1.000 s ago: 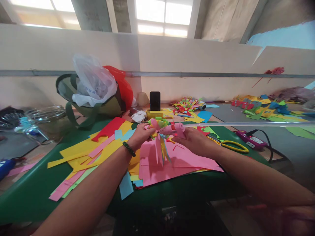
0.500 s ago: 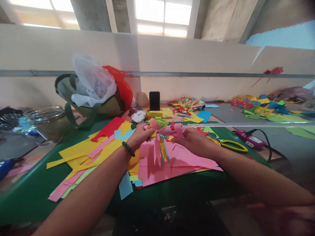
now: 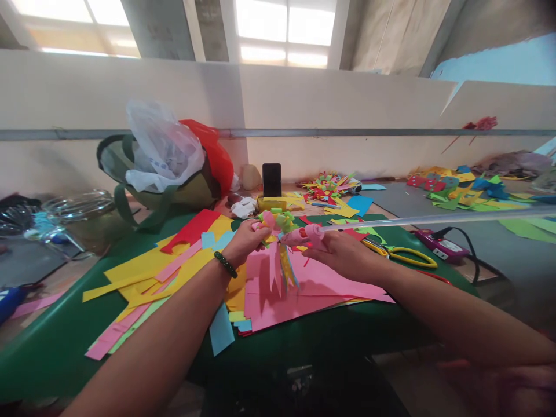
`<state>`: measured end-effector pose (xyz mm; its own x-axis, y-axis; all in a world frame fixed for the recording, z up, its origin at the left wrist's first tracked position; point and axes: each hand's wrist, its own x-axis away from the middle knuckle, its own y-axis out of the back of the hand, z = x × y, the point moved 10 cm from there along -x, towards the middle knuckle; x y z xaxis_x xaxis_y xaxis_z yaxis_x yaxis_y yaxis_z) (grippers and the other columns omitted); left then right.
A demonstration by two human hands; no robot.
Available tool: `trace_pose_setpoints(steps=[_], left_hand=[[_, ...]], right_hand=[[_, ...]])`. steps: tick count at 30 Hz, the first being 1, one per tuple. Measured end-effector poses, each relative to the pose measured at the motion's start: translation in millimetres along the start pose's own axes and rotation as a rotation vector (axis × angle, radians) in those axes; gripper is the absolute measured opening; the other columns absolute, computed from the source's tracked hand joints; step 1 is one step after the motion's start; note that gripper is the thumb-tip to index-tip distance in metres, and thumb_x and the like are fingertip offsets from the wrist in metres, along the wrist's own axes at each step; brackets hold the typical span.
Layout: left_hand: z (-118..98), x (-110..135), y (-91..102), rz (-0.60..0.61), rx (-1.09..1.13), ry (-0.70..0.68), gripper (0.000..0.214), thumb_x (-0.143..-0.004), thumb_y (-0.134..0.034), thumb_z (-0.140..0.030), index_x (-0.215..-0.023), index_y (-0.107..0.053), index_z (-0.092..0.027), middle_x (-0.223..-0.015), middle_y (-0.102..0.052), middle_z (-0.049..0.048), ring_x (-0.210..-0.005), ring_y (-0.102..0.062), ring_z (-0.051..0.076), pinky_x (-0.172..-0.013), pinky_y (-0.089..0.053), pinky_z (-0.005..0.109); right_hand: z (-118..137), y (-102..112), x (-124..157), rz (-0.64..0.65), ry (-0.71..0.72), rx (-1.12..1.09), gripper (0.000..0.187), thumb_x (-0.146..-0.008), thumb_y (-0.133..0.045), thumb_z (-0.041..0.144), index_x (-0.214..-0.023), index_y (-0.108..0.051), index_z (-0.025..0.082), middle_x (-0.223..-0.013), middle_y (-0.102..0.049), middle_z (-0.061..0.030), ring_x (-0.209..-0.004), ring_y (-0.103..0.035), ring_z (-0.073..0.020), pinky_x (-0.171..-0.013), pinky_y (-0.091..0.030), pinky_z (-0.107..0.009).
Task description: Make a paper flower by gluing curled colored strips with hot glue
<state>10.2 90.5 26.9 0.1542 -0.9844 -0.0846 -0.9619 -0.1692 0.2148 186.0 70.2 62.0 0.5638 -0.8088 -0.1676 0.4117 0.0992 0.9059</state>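
My left hand is closed around a bundle of curled paper pieces in pink, green and yellow. Pink, yellow and blue paper strips hang from it. In my right hand is a pink glue gun, its tip turned left against or very near the paper bundle; whether it touches I cannot tell. A long translucent glue stick runs out of the gun's back to the right. Beneath both hands lie pink paper sheets on a green mat.
Yellow-handled scissors and a purple power socket lie to the right. Cut paper strips cover the left side. Behind stand a phone, a bag and a pile of paper flowers.
The glue gun has turned slightly in my right hand, and the back end of its glue stick has risen. My left hand stays almost still with the paper bundle.
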Motion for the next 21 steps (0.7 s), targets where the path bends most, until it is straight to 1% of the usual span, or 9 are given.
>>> trace_pose_setpoints(steps=[3, 5, 7, 8, 10, 12, 14, 17, 21], left_hand=[[0, 0, -0.8, 0.000, -0.001, 0.003, 0.016, -0.061, -0.056, -0.012, -0.053, -0.045, -0.019, -0.046, -0.041, -0.0075, -0.039, -0.039, 0.006, -0.040, -0.036, 0.019], [-1, 1, -0.8, -0.001, -0.002, 0.008, 0.014, -0.061, -0.056, -0.012, -0.053, -0.047, -0.019, -0.046, -0.043, -0.0073, -0.039, -0.040, 0.006, -0.040, -0.036, 0.019], [-2, 1, 0.7, -0.009, -0.002, 0.019, 0.014, -0.062, -0.057, -0.013, -0.053, -0.047, -0.019, -0.046, -0.043, -0.0071, -0.038, -0.041, 0.006, -0.039, -0.035, 0.019], [-2, 1, 1.9, -0.015, 0.000, 0.025, 0.016, -0.062, -0.057, -0.013, -0.053, -0.046, -0.019, -0.046, -0.043, -0.0072, -0.038, -0.042, 0.006, -0.038, -0.034, 0.018], [-1, 1, 4.7, -0.028, 0.005, 0.034, 0.018, -0.063, -0.058, -0.014, -0.052, -0.044, -0.019, -0.045, -0.042, -0.0076, -0.038, -0.041, 0.006, -0.038, -0.034, 0.018], [-1, 0, 6.5, -0.036, 0.009, 0.040, 0.020, -0.064, -0.059, -0.015, -0.052, -0.043, -0.019, -0.045, -0.041, -0.0076, -0.038, -0.041, 0.006, -0.039, -0.034, 0.018], [0, 0, 7.0, -0.040, 0.012, 0.040, 0.018, -0.064, -0.060, -0.016, -0.054, -0.045, -0.019, -0.046, -0.043, -0.0073, -0.039, -0.041, 0.006, -0.039, -0.034, 0.017], [-1, 0, 5.9, -0.038, 0.012, 0.032, 0.015, -0.063, -0.061, -0.017, -0.056, -0.048, -0.018, -0.048, -0.045, -0.0071, -0.040, -0.042, 0.006, -0.039, -0.034, 0.018], [-2, 1, 4.4, -0.028, 0.016, 0.019, 0.013, -0.063, -0.061, -0.018, -0.057, -0.049, -0.018, -0.050, -0.047, -0.0063, -0.041, -0.043, 0.006, -0.041, -0.036, 0.018]], right_hand=[[-1, 4, 0, -0.027, -0.019, -0.008, 0.038, -0.091, -0.056, 0.046, -0.062, -0.055, 0.021, -0.056, -0.046, 0.0016, -0.054, -0.045, -0.0139, -0.054, -0.031, -0.027], [-1, 1, 0, -0.005, -0.023, -0.009, 0.036, -0.091, -0.057, 0.044, -0.064, -0.058, 0.021, -0.057, -0.047, 0.0013, -0.055, -0.046, -0.0144, -0.055, -0.032, -0.027], [-2, -4, 1, 0.032, -0.024, -0.033, 0.030, -0.089, -0.058, 0.043, -0.069, -0.062, 0.021, -0.060, -0.053, 0.0002, -0.058, -0.050, -0.0159, -0.058, -0.035, -0.027], [-1, -5, 2, 0.045, -0.013, -0.065, 0.028, -0.089, -0.058, 0.042, -0.072, -0.064, 0.021, -0.064, -0.057, -0.0007, -0.061, -0.053, -0.0170, -0.059, -0.037, -0.028], [3, -5, 5, 0.059, 0.054, -0.183, 0.026, -0.090, -0.055, 0.043, -0.085, -0.070, 0.021, -0.075, -0.065, -0.0028, -0.070, -0.059, -0.0195, -0.066, -0.044, -0.030], [10, 0, 10, 0.055, 0.140, -0.310, 0.031, -0.091, -0.053, 0.045, -0.100, -0.072, 0.023, -0.089, -0.071, -0.0044, -0.083, -0.063, -0.0217, -0.075, -0.048, -0.032], [11, 5, 13, 0.039, 0.169, -0.366, 0.035, -0.091, -0.053, 0.047, -0.109, -0.072, 0.023, -0.095, -0.072, -0.0055, -0.089, -0.064, -0.0230, -0.080, -0.049, -0.033], [6, 8, 13, -0.001, 0.118, -0.327, 0.037, -0.090, -0.056, 0.048, -0.109, -0.072, 0.021, -0.091, -0.072, -0.0062, -0.084, -0.063, -0.0229, -0.076, -0.048, -0.033], [5, -2, 9, 0.006, 0.090, -0.277, 0.033, -0.091, -0.055, 0.045, -0.102, -0.074, 0.020, -0.078, -0.068, -0.0037, -0.072, -0.060, -0.0193, -0.068, -0.046, -0.030]])
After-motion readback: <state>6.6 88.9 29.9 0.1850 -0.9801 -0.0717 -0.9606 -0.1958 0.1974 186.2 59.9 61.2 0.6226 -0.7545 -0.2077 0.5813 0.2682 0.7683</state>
